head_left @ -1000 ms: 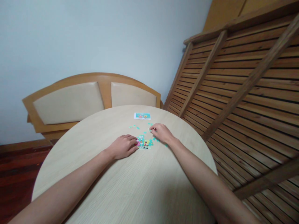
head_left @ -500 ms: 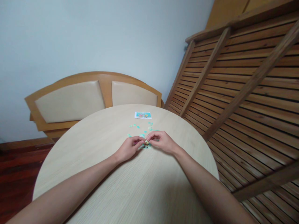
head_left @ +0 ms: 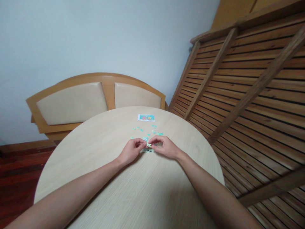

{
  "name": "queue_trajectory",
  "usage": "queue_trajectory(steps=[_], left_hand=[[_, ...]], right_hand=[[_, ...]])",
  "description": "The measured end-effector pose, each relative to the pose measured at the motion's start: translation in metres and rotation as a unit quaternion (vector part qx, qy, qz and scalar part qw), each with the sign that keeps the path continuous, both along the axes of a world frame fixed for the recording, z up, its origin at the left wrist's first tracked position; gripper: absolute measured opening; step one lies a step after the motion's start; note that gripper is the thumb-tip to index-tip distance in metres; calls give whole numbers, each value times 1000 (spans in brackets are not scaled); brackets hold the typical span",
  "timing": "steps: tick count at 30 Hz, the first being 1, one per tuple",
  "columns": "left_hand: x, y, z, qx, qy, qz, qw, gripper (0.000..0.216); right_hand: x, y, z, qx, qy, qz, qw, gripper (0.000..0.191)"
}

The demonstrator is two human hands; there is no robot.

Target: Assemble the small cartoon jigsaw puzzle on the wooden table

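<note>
The lower edge cuts off our forearms [head_left: 73,190] over the round, wood-grained worktop [head_left: 128,200]. At centre frame, fingers of our left hand [head_left: 131,150] and right hand [head_left: 167,147] pinch narrowly around a pale, blurred piece [head_left: 149,145], partly hiding the flat puzzle [head_left: 148,150]. Beyond lie irregular loose pieces [head_left: 160,134] and a rectangular card [head_left: 146,118].

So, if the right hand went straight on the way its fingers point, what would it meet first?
The right hand would probably meet the small pale piece, perhaps already touching it, then the left hand just beyond. Depth is hard to judge here.
</note>
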State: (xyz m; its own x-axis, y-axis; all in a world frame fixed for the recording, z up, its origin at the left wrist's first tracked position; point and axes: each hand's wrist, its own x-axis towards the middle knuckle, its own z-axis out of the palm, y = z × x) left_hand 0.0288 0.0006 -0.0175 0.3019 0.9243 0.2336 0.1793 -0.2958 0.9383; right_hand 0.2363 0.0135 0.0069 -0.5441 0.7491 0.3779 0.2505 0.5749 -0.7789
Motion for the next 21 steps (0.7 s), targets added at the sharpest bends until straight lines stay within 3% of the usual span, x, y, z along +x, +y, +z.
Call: queue_trajectory(steps=[16,21], left_hand=[[2,2,-3,-6,-30,-31,999,42],[0,1,-2,26,10,-25,999,34]], right_hand=[[-1,3,-4,-19,35,-9,999,13],[-1,4,-4,-9,27,-16,999,11]])
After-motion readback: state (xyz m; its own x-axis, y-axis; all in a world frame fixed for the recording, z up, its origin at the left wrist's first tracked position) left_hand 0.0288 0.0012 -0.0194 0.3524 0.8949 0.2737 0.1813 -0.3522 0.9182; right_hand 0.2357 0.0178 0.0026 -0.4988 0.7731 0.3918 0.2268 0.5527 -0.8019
